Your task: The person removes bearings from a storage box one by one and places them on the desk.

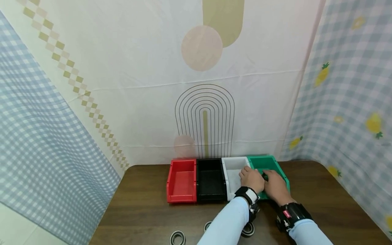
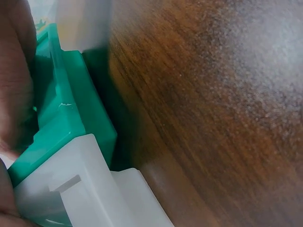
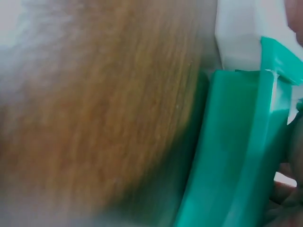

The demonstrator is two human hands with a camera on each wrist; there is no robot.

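Note:
My left hand reaches over the right side of the white bin, beside the wall shared with the green bin. Its fingertips are partly hidden, so its grip is unclear. My right hand is in the green bin, bent downward, close against the left hand. Between its thumb and fingers it pinches a small dark green thing, mostly covered and too small to name. The right wrist view catches part of the right hand behind the green bin's wall.
A red bin and a black bin stand left of the white one in a row. Metal ring bearings lie near the brown table's front, some partly behind the left sleeve. Cloth curtains enclose the table.

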